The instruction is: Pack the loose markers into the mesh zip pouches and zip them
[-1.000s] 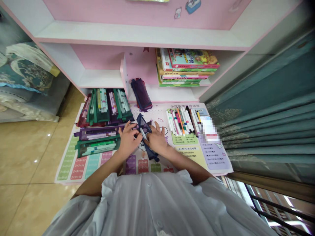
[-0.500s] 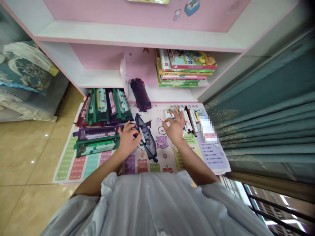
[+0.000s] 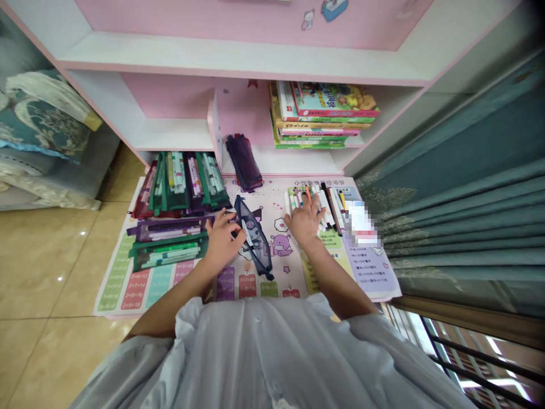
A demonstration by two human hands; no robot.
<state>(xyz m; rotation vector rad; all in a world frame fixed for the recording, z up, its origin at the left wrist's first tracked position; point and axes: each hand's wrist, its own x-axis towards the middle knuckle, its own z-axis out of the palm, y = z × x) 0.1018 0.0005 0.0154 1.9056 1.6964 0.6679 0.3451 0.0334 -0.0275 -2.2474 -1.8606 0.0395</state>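
Your left hand [image 3: 221, 241] pinches the edge of the navy mesh pouch [image 3: 254, 238], which lies on the times-table mat [image 3: 286, 271] printed 7×7=49; your right hand [image 3: 305, 222] rests spread on the markers [image 3: 328, 207]

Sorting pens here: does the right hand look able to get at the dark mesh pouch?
Probably yes: the right hand rests just across the mat from the dark mesh pouch, and nothing but printed mat lies between them.

Printed times-table desk mat [image 3: 289, 275] carries stacked mesh pencil pouches [image 3: 174, 193] left of L fingers [image 3: 217, 218], navy mesh pouch [image 3: 255, 244] just right of them, and markers [image 3: 330, 207] under and beyond R fingers [image 3: 313, 204].
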